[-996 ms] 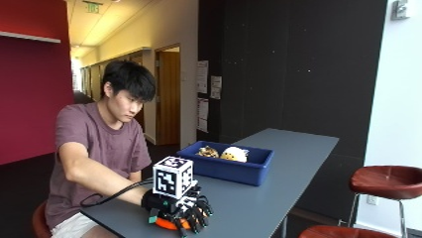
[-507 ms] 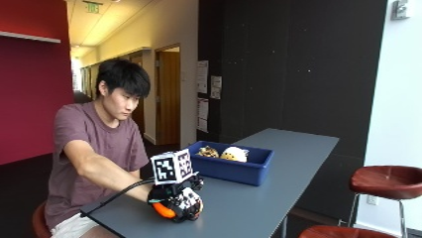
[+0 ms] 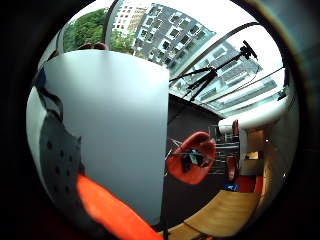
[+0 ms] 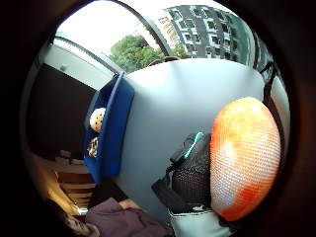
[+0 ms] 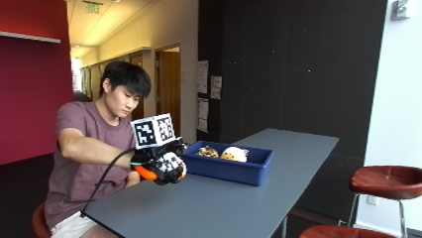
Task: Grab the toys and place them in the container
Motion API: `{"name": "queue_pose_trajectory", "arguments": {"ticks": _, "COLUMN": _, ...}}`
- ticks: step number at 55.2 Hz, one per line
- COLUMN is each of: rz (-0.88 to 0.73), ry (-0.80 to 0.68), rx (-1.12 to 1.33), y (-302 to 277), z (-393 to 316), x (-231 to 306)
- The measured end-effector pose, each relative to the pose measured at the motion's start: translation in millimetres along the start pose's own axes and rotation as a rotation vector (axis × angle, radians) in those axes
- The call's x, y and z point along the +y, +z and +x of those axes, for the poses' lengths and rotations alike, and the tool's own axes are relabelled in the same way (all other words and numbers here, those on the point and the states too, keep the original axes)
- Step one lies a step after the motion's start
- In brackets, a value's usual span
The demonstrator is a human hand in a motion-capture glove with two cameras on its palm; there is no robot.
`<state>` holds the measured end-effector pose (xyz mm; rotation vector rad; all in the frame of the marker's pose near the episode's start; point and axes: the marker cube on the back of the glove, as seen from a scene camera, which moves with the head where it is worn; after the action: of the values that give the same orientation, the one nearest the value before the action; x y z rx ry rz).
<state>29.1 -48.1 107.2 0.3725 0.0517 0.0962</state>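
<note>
In the outside view my gloved right hand [image 5: 163, 166] grips an orange toy [image 5: 146, 173] and holds it above the near left part of the grey table [image 5: 264, 188]. The blue container [image 5: 227, 166] stands just right of the hand. It holds a pale round toy [image 5: 233, 154] and a brown toy [image 5: 207, 151]. The thumb side palm view shows the orange toy [image 4: 244, 158] close to the palm, with a gloved finger [image 4: 193, 173] curled beside it, and the blue container [image 4: 109, 131] further along the table. In the little finger side palm view, the orange toy [image 3: 107, 207] shows at the edge.
Two red-brown stools [image 5: 388, 179] stand to the right of the table. The table top [image 3: 115, 130] stretches away past the container towards a dark wall. An orange chair [image 3: 192, 159] stands on the floor beyond the table's edge.
My hand has lifted the orange toy off the table and carried it up and towards the blue container.
</note>
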Motion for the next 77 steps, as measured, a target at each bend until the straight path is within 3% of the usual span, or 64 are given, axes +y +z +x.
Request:
{"name": "queue_pose_trajectory", "arguments": {"ticks": 13, "rz": 0.092, "ry": -0.03, "rx": 0.075, "y": -78, "z": -16, "x": 9}}
{"name": "queue_pose_trajectory", "arguments": {"ticks": 28, "rz": 0.177, "ry": -0.136, "rx": 0.029, "y": -145, "z": -124, "x": -44}}
{"name": "queue_pose_trajectory", "arguments": {"ticks": 33, "rz": 0.18, "ry": -0.402, "rx": -0.116, "y": -154, "z": -190, "x": -52}}
{"name": "queue_pose_trajectory", "arguments": {"ticks": 40, "rz": 0.176, "ry": -0.202, "rx": -0.084, "y": -138, "z": -256, "x": -97}}
{"name": "queue_pose_trajectory", "arguments": {"ticks": 48, "rz": 0.169, "ry": -0.386, "rx": -0.106, "y": -114, "z": -325, "x": -111}}
{"name": "queue_pose_trajectory", "arguments": {"ticks": 52, "rz": 0.163, "ry": -0.343, "rx": -0.095, "y": -102, "z": -357, "x": -116}}
{"name": "queue_pose_trajectory", "arguments": {"ticks": 56, "rz": 0.165, "ry": -0.481, "rx": -0.042, "y": -92, "z": -371, "x": -114}}
{"name": "queue_pose_trajectory", "arguments": {"ticks": 64, "rz": 0.11, "ry": -0.531, "rx": -0.036, "y": -70, "z": -408, "x": -117}}
{"name": "queue_pose_trajectory", "arguments": {"ticks": 66, "rz": 0.078, "ry": -0.498, "rx": -0.031, "y": -66, "z": -408, "x": -121}}
{"name": "queue_pose_trajectory", "arguments": {"ticks": 70, "rz": 0.016, "ry": -0.288, "rx": -0.03, "y": -57, "z": -406, "x": -135}}
{"name": "queue_pose_trajectory", "arguments": {"ticks": 77, "rz": -0.089, "ry": -0.347, "rx": 0.082, "y": -40, "z": -386, "x": -138}}
